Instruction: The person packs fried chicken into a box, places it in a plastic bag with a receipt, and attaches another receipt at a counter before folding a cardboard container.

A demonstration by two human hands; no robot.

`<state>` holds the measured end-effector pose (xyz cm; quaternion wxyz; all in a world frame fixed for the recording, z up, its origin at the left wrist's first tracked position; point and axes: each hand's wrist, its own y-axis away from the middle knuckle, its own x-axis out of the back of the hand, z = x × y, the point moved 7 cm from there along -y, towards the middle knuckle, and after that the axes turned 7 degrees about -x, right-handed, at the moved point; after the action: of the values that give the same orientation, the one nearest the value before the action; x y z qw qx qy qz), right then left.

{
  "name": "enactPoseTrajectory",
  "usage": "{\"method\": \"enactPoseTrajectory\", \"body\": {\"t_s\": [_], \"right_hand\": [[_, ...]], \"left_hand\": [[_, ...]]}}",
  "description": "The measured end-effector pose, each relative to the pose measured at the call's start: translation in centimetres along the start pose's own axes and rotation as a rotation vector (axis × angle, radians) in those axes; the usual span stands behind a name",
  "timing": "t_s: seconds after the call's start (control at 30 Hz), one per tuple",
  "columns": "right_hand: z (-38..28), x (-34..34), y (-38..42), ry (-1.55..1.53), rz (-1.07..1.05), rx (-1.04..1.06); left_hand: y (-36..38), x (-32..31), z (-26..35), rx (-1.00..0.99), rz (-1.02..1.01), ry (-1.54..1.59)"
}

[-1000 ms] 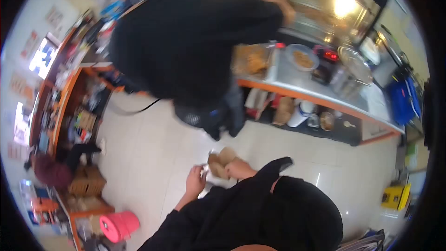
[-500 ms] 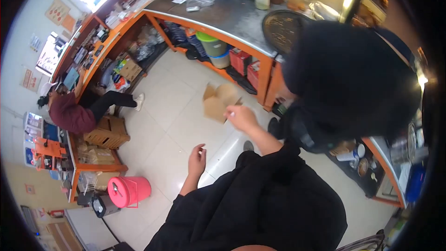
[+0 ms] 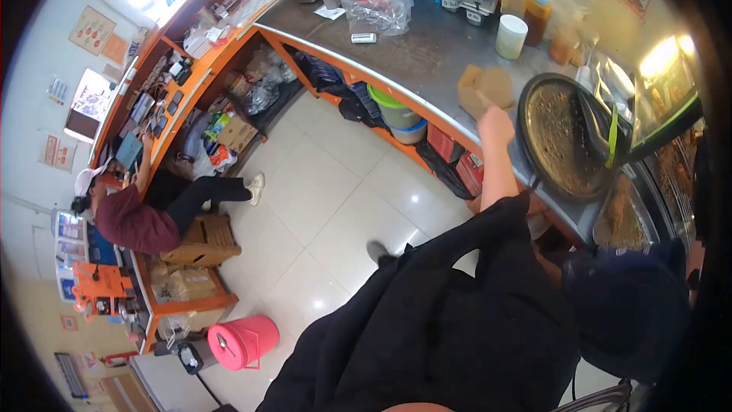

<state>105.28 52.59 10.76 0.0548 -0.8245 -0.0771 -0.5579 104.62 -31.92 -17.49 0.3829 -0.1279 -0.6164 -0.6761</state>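
Note:
My right hand (image 3: pixel 496 127) is closed on the edge of a small open brown cardboard box (image 3: pixel 488 90), over the dark countertop (image 3: pixel 435 61). Just right of that hand lies a large round dark tray (image 3: pixel 560 133) with brown crumbs and a green-handled utensil (image 3: pixel 613 137). A white lidded tub (image 3: pixel 511 37) stands behind the box, beside sauce bottles (image 3: pixel 537 15). My left hand is out of view.
A co-worker in a dark cap (image 3: pixel 629 305) is close on the right. Another person in a maroon top (image 3: pixel 141 221) sits at the left counter. A pink bucket (image 3: pixel 244 342) stands on the tiled floor (image 3: pixel 328 206). Metal containers (image 3: pixel 479 3) sit at the back.
My right hand has carried the brown box from above the floor to the counter. My left hand has gone out of view. The capped co-worker appears lower and farther right.

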Motion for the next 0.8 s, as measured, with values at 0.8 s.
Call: {"method": "enactPoseTrajectory", "body": {"t_s": [0.8], "right_hand": [[-26.0,11.1,1.4,-1.693,-0.218,0.239]], "left_hand": [[17.4,27.3,86.4,-1.524,-0.85,0.57]]}}
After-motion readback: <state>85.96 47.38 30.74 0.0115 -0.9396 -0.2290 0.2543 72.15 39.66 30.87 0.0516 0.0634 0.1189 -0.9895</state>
